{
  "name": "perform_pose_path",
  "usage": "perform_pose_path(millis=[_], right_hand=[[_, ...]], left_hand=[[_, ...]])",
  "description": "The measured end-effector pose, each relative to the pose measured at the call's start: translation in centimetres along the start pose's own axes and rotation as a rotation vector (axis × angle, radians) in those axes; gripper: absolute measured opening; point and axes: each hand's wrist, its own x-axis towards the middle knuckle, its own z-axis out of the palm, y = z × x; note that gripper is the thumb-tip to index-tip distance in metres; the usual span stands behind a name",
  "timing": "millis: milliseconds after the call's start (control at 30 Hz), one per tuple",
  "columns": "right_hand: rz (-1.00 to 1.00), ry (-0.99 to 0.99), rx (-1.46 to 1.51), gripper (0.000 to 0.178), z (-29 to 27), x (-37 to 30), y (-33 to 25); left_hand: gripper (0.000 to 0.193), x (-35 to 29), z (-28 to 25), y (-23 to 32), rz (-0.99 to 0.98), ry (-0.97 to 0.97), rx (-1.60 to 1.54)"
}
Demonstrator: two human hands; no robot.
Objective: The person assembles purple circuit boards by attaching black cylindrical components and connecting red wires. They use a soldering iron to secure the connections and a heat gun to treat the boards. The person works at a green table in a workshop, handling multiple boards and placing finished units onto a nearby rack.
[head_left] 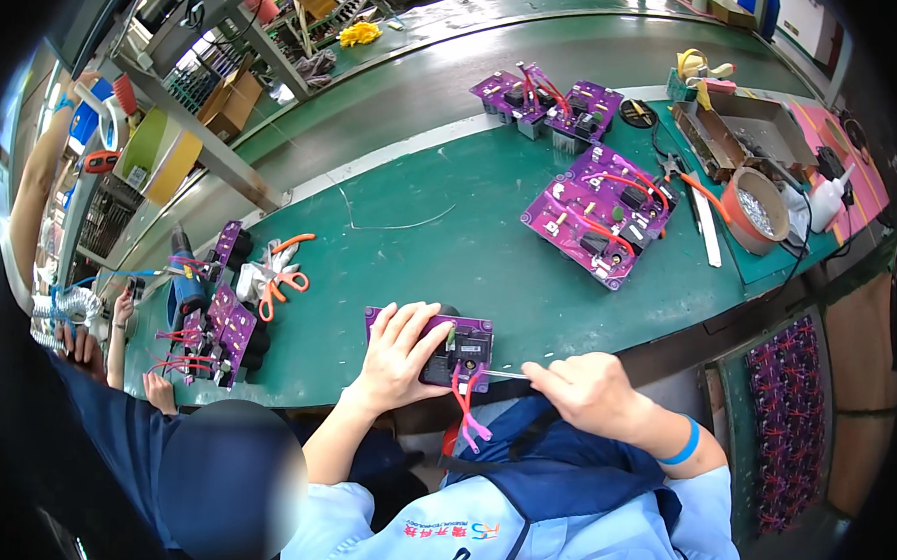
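Near the table's front edge, my left hand (403, 358) is laid over a purple circuit board (480, 328), fingers across its top and gripping it. Black block-shaped parts and a small green part stand on the board. From its near side two red wires (462, 411) with pink ends hang past the table edge. My right hand (589, 391), with a blue band on its wrist, is closed around a slim metal tool (505, 375). The tool's thin shaft reaches left to the board beside the wires' base. Its handle is hidden in my fist, and the exact kind does not show.
More purple boards (586, 214) with red wires lie back right, near pliers (695, 191), a bowl of small metal parts (755, 205) and a metal tray (775, 132). Scissors (286, 283) and other boards (228, 332) lie left, beside a co-worker (126, 436).
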Motion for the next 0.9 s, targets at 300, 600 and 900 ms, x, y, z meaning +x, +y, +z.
perform_pose_path(millis=[300, 600, 900], right_hand=[[-0.013, -0.090, -0.088, 0.027, 2.2, 2.4, -1.2], [-0.079, -0.108, -0.050, 0.021, 2.4, 3.0, 0.2], [-0.064, -0.007, 0.067, 0.019, 4.1, 1.9, 1.2]], left_hand=[[0.073, -0.1, -0.1, 0.0, -0.009, 0.003, -0.007], [0.073, -0.1, -0.2, 0.1, -0.007, -0.003, -0.005], [0.073, 0.0, 0.1, -0.1, -0.006, 0.011, -0.014]])
